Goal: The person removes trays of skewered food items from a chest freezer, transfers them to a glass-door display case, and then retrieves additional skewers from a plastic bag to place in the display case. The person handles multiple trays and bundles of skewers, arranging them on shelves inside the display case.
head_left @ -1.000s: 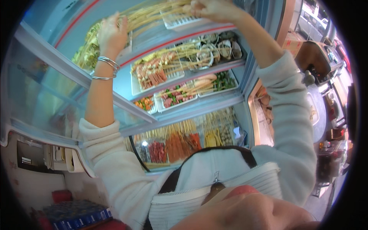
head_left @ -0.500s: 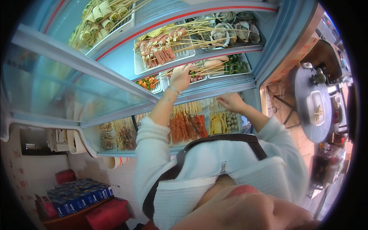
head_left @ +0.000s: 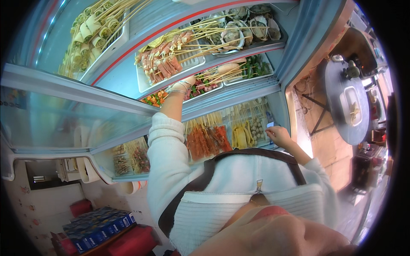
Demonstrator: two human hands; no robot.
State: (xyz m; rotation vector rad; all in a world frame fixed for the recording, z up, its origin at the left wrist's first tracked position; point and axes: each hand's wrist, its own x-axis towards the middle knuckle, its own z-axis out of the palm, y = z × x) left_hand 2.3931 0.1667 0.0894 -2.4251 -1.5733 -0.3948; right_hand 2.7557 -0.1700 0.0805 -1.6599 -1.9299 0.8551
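Meat-and-green skewers (head_left: 208,87) lay in a white tray (head_left: 208,94) on the cabinet's (head_left: 230,102) lowest shelf, behind the front rail, between orange-piece skewers (head_left: 156,99) at left and a tray with green skewers (head_left: 258,66) at right. Likely light: stiff thin sticks, soft moist meat, a bit slippery, pieces could slide or squash. Best hold looked to be a bare stick end, though sticks crossed closely there.

Left hand (head_left: 188,81) was at the tray's left end; forearm extended up over the rail, bracelets (head_left: 178,87) at wrist, sleeve bunched below. Fingers mostly hidden; couldn't make out spread or pinching, nor contact.

Right hand (head_left: 278,135) was lower, near the cabinet's lower right corner, elbow bent, fingers curled, thumb side toward the glass. Pale patch just beside the fingertips; couldn't make out whether anything was pinched.
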